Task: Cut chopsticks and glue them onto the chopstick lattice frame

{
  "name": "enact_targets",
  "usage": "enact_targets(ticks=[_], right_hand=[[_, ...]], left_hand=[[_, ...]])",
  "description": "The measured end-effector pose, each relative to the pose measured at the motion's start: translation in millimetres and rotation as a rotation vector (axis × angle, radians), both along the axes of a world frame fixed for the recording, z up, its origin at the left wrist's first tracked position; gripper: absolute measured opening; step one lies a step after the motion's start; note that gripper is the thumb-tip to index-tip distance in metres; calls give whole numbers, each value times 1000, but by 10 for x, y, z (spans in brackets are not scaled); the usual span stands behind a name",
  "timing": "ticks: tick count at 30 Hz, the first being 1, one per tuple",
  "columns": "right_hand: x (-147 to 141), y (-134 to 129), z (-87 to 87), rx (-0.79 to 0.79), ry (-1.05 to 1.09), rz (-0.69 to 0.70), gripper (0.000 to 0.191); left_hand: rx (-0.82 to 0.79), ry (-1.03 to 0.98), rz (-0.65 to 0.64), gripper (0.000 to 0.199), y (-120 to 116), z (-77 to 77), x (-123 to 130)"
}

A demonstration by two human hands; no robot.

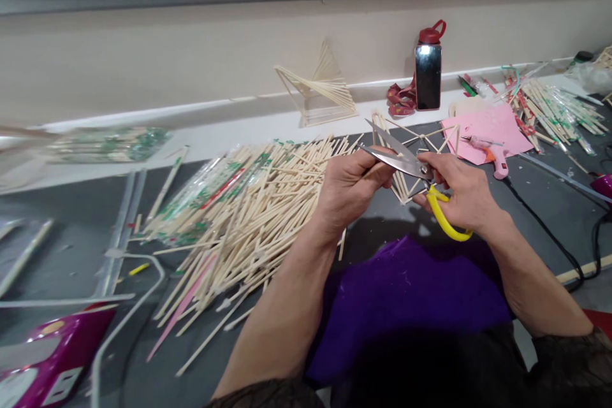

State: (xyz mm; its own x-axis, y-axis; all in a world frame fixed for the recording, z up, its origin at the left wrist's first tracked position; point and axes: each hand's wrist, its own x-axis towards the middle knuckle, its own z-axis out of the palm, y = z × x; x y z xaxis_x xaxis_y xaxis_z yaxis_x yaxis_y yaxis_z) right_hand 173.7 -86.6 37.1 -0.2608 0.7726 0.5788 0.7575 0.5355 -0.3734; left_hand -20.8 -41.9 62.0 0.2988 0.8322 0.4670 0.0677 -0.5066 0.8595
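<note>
My right hand [461,194] is closed on a pair of scissors [406,164] near the pivot. One yellow handle loop hangs below the fingers, and the blades point left, parted. My left hand [347,188] is closed in a pinch at the lower blade; whatever its fingers hold is too small or hidden to name. Behind and below the scissors stands a small frame of joined wooden sticks [433,136], partly covered by my hands. A big heap of loose wooden sticks [268,204] lies just left of my left hand.
A pink glue gun [497,158] rests on pink paper [478,134], its cord trailing right. Behind are a phone [428,80] against a red-capped bottle [430,35] and a twisted stick model [320,89]. Wrapped sticks [554,105] lie right. A magenta device [62,344] sits front left.
</note>
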Motion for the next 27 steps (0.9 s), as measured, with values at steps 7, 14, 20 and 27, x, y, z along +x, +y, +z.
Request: enact_targets(ticks=[7,14,20,27], right_hand=[[7,-18,25,-3,-28,-13,62],[25,-6,16,22,12,51,58],[53,-1,5,47,47,107,46],[115,-49,16,19,33,83,54]], left_hand=[[16,40,-18,24,4,-8,-42],[-88,-3,-139,30,-14,-3,-44],[-88,36,-166,33,-63,41,-16],[-36,67,-198,41,-61,61,23]])
